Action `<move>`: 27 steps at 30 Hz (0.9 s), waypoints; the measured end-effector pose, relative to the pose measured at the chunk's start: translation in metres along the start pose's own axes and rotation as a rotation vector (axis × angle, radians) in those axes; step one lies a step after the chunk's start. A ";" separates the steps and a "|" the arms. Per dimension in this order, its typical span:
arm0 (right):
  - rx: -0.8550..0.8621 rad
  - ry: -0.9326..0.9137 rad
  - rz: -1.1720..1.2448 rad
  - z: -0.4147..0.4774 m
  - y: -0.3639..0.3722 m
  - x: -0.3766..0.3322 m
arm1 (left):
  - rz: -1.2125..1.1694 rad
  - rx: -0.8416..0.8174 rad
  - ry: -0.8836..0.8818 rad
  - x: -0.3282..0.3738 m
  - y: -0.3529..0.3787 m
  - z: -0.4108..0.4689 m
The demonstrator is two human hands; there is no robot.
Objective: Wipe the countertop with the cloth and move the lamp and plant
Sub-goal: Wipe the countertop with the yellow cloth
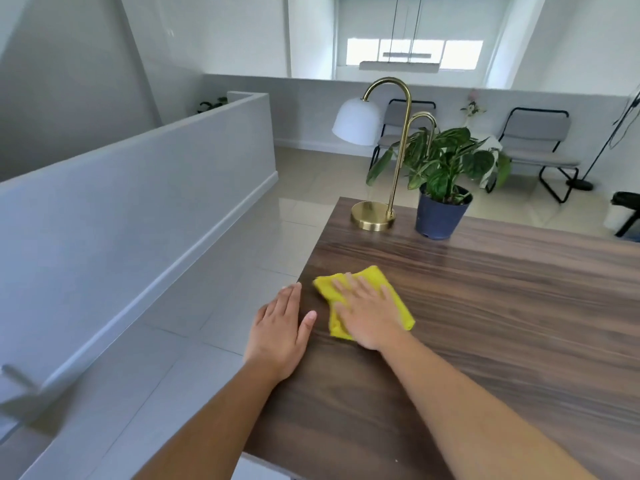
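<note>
A folded yellow cloth (372, 277) lies on the dark wood countertop (502, 306) near its left edge. My right hand (370, 315) presses flat on the cloth, fingers spread. My left hand (280, 334) rests flat at the countertop's left edge, fingers apart, holding nothing. At the far left corner stands a brass lamp (374, 216) with a curved neck and a white shade. Just to its right sits a leafy green plant in a dark blue pot (440, 213).
The countertop's left edge drops to a glossy tiled floor (214, 271). A low grey partition wall (138, 202) runs along the left. Two grey chairs (536, 143) stand by the far wall, and a black floor-lamp base (580, 183) is at the right.
</note>
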State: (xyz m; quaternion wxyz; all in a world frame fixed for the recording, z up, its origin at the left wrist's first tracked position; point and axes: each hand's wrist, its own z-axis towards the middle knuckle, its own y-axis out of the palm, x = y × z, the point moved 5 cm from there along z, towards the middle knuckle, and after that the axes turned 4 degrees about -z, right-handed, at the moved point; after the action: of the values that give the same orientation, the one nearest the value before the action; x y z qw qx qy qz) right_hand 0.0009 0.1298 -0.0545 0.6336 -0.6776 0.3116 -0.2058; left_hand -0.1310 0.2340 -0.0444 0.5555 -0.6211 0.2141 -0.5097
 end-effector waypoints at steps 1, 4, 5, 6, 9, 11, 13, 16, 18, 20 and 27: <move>0.006 0.079 -0.001 -0.004 -0.002 0.030 | 0.013 -0.020 -0.013 0.000 0.001 -0.004; 0.003 0.311 -0.009 -0.024 -0.008 0.122 | 0.039 -0.079 -0.072 -0.001 0.002 -0.018; -0.003 0.369 -0.001 -0.032 -0.009 0.145 | 0.042 -0.090 -0.091 -0.003 0.003 -0.023; -0.006 0.413 0.007 -0.039 -0.010 0.160 | 0.051 -0.100 -0.104 -0.003 0.003 -0.029; -0.019 0.478 0.025 -0.047 -0.011 0.157 | 0.056 -0.122 -0.131 -0.006 0.002 -0.046; -0.031 0.391 0.031 -0.049 -0.010 0.112 | 0.059 -0.117 -0.157 -0.007 -0.001 -0.058; -0.025 0.152 0.015 -0.059 -0.001 0.039 | 0.052 -0.091 -0.204 -0.010 -0.002 -0.069; 0.006 -0.221 -0.016 -0.103 0.016 -0.063 | 0.024 -0.034 -0.286 -0.014 -0.003 -0.087; 0.002 -0.319 -0.030 -0.121 0.022 -0.077 | 0.026 -0.023 -0.317 -0.013 -0.006 -0.097; 0.001 -0.283 -0.010 -0.120 0.020 -0.046 | 0.061 -0.037 -0.332 -0.011 -0.008 -0.106; -0.010 0.234 -0.027 -0.137 0.001 0.151 | 0.171 -0.101 -0.328 -0.002 -0.003 -0.124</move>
State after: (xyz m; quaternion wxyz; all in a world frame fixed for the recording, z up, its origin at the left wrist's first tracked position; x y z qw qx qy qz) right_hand 0.0174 -0.0728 -0.0574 0.5866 -0.6563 0.3753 -0.2902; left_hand -0.2404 0.1783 -0.0595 0.5925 -0.7025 0.1979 -0.3410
